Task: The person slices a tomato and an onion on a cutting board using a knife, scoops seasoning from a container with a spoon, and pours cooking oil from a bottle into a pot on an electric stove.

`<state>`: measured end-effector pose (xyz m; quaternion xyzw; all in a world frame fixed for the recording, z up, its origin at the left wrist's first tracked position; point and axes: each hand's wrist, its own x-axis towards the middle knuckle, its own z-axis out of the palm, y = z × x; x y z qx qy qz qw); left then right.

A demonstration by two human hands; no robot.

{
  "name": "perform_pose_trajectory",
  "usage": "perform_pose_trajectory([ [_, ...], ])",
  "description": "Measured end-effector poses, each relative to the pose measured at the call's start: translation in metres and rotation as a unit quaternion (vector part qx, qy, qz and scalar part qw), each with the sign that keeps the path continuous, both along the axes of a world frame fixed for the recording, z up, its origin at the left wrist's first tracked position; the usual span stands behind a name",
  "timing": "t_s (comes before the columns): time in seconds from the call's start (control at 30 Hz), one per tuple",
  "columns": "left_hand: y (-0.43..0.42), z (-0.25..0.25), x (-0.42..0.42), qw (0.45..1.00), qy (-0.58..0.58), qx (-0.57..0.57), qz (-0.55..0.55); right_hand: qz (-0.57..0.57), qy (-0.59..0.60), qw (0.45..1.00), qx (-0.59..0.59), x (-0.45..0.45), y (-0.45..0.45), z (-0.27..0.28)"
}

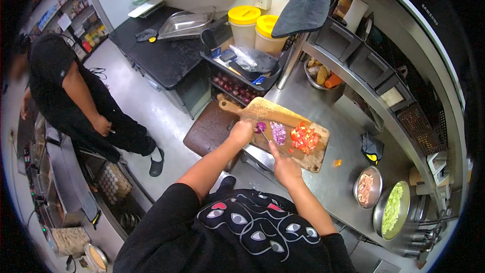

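Note:
On the wooden cutting board [262,107], my left hand [243,131] grips a piece of red onion [260,127] near the board's left side. My right hand [286,166] is closed around a knife [264,135], its index finger stretched along the top and the blade at the onion. The handle is mostly hidden in the fist. Chopped red onion [278,134] lies in a small pile right of the blade. Farther right on the board is a larger heap of diced tomato [304,138].
Right of the board stand a bowl of pink pieces [366,188] and a bowl of chopped green vegetable [392,211]. A dark cloth [372,146] lies on the steel counter [323,192]. Behind, a crate holds red onions [232,85]. Another person [76,91] stands at left.

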<state>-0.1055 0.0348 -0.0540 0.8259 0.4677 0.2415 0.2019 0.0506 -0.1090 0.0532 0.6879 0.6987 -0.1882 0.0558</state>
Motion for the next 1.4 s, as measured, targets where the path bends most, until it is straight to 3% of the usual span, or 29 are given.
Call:
perform_pose_trajectory([
  [0.37,-0.004,0.002,-0.002,1.000,-0.023,0.018,0.009,0.005,0.051,0.998,0.037,0.009,0.009,-0.045],
  [0.53,-0.001,-0.007,-0.003,0.999,-0.027,0.037,0.011,-0.010,0.011,0.999,-0.033,0.012,0.000,0.005],
  [0.63,0.001,0.008,-0.005,0.998,0.005,-0.069,0.008,-0.002,0.004,1.000,-0.013,0.011,-0.004,0.010],
  [0.83,0.023,0.036,-0.002,0.983,-0.007,0.008,-0.182,0.020,-0.014,0.999,0.031,0.016,-0.005,0.007],
  [0.93,0.041,0.041,0.002,0.951,0.072,0.015,-0.301,0.032,-0.035,0.998,0.033,0.014,-0.003,0.009],
  [1.03,0.047,0.053,0.005,0.935,0.148,-0.048,-0.317,0.034,-0.047,0.998,0.032,0.012,-0.001,0.006],
  [1.4,0.059,0.031,0.003,0.906,0.209,0.046,-0.365,0.036,-0.040,0.998,0.034,0.017,0.003,-0.013],
])
